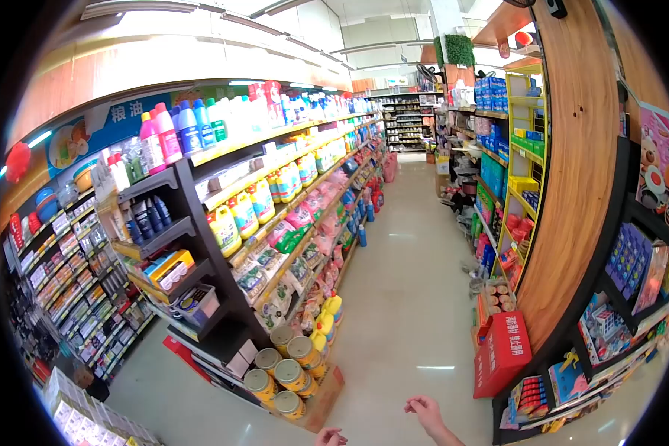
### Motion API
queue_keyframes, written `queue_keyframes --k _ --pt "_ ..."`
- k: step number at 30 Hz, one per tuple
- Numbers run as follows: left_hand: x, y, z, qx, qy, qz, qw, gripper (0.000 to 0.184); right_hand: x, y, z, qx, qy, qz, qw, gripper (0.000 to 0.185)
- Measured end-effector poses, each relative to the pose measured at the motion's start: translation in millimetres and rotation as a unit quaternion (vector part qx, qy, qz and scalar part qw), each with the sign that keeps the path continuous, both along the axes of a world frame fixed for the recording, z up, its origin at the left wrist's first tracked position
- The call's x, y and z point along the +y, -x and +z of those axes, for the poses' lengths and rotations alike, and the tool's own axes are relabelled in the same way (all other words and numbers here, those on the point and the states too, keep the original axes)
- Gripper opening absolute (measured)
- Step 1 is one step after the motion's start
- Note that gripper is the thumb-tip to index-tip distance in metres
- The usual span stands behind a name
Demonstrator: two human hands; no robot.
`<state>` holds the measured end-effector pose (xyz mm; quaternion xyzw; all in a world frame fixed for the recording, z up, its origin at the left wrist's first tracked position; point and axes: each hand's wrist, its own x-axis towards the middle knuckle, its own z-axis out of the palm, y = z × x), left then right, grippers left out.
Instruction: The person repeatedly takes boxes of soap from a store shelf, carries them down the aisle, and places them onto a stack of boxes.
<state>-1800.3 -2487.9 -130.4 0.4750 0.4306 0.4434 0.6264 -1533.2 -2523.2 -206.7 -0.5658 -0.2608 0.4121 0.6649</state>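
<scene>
At left, bottles [189,130] stand upright and close along the top of the dark shelf [219,267], and jugs [244,214] line a tier below, labels turned outward, we judge, so shoppers can read them. The cans [290,374] are grouped at the shelf's foot beside a carton [328,394], perhaps kept low for their weight. Our left hand [331,438] is nearest them but apart; the lower edge crops it, so we cannot tell whether its fingers are open or closed. Our right hand [422,409] hangs over the aisle, fingers loosely bent and parted, with nothing visible in them. Farther right, the red box [502,357] stands against the wooden panel [576,186], likely to leave the walkway free.

Underneath, we see a pale, glossy floor [401,297] reflecting light. The room is a bright shop, its aisle running between stocked shelves to a far rack [407,123].
</scene>
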Motion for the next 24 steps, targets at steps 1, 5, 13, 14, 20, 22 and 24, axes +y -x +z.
queue_keyframes --k 1,5,13,14,20,22,24 --pt "6 -9 -7 0.003 0.004 -0.009 1.0 0.017 1 -8 -2 0.005 0.0 -0.005 1.0 0.015" --pt "47 -50 -24 0.015 0.004 -0.049 0.999 0.017 18 -43 -22 0.001 -0.005 -0.029 1.0 0.013" --pt "136 -95 -46 0.012 0.001 -0.129 0.992 0.019 64 -80 -58 0.01 -0.011 -0.078 0.997 0.018" --pt "148 -103 -48 0.008 0.006 -0.136 0.991 0.019 70 -85 -54 -0.002 0.014 -0.088 0.996 0.023" --pt "233 -160 -33 -0.004 0.015 -0.166 0.986 0.017 131 -134 -22 -0.041 0.039 -0.123 0.991 0.015" --pt "279 -184 -48 -0.02 0.044 -0.163 0.985 0.013 159 -148 8 -0.054 0.047 -0.122 0.99 0.016" --pt "310 -204 -54 -0.039 0.064 -0.146 0.986 0.015 196 -170 15 -0.065 0.039 -0.104 0.992 0.016"
